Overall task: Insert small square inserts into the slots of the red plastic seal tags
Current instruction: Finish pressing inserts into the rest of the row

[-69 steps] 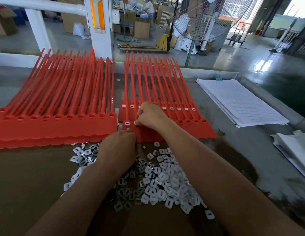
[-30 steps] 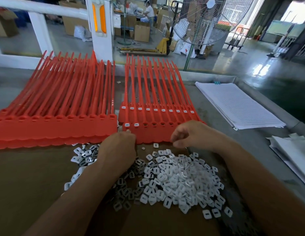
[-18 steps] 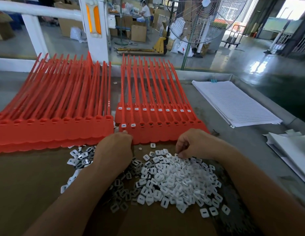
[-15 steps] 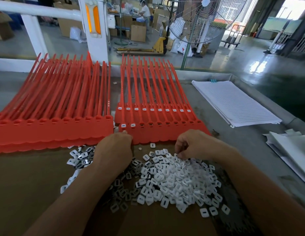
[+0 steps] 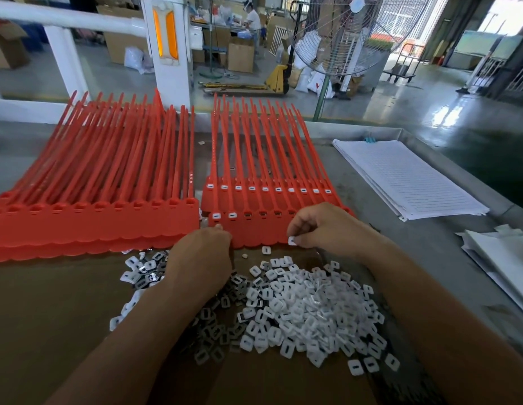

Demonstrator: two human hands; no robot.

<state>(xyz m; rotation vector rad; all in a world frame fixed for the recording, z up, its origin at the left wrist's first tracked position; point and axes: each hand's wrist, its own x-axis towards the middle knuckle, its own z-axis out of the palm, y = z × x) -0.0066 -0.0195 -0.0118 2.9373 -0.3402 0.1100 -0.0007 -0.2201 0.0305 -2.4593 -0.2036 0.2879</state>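
Right hand (image 5: 327, 229): thumb and forefinger pinch one white insert (image 5: 291, 241); the other fingers curl in behind. The insert sits at the fingertips, over the near edge of the front strip of tags (image 5: 263, 232), just beyond the pile of inserts (image 5: 307, 305).

Left hand (image 5: 201, 258): back to the camera, fingers tucked under, one fingertip touching the strip's near edge at its left end. Whether anything is held underneath: cannot tell.

Front strip: two filled slots (image 5: 215, 215) just beyond the left fingertip. The next empty slot (image 5: 247, 214) lies beyond the right fingertips and off to their left. Rear strip (image 5: 208, 200): every slot in view shows white.

Step in hand (my reading): carry the pinched insert to that empty slot and seat it.

Doing it well:
- Check the insert's facing before it goes down; its small opening should show on top, as on the filled ones. Which face is up now, I cannot tell.
- Grip by the edges, so the fingertips do not block the slot's mouth.
- Bring it down flat, not corner first; a tilted square probably jams.
- Press with the thumb pad until level with its neighbours.
- Left fingertip bears on the strip so it does not slide under the push.
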